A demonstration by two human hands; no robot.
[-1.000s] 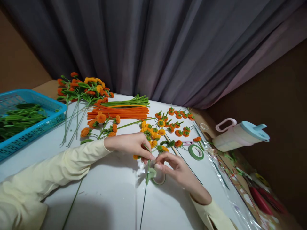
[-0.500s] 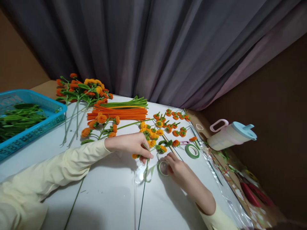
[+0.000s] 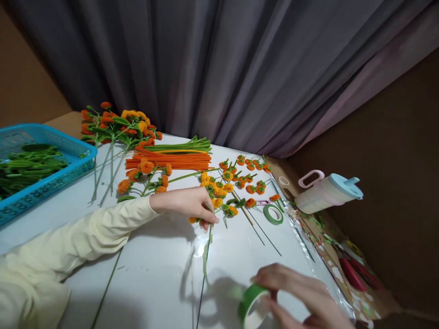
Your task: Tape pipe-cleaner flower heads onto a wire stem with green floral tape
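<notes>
My left hand (image 3: 197, 206) is pinched round a thin green stem (image 3: 207, 244) near the middle of the table. A yellow-orange pompom flower (image 3: 193, 220) peeks out beneath that hand. From the stem hangs a loose strip of pale green tape (image 3: 205, 262). In the lower right, close to the camera, my right hand (image 3: 298, 292) grips a roll of green floral tape (image 3: 252, 301) between thumb and fingers; both are partly blurred. Yellow pompom flowers (image 3: 216, 187) lie just beyond my left hand, with several orange ones (image 3: 252, 183) to their right.
A blue basket (image 3: 78, 164) of green leaves stands at left. Behind are finished-looking flower stems (image 3: 113, 132) and orange chenille stems (image 3: 171, 161). A second tape roll (image 3: 273, 214), a tumbler (image 3: 325, 196) and red-handled pliers (image 3: 353, 274) are at right. Grey curtains (image 3: 206, 68) close off the back.
My right hand has left the stem, taken hold of the tape roll from the table and moved it down and right, towards the camera. My left hand stays nearly in place.
</notes>
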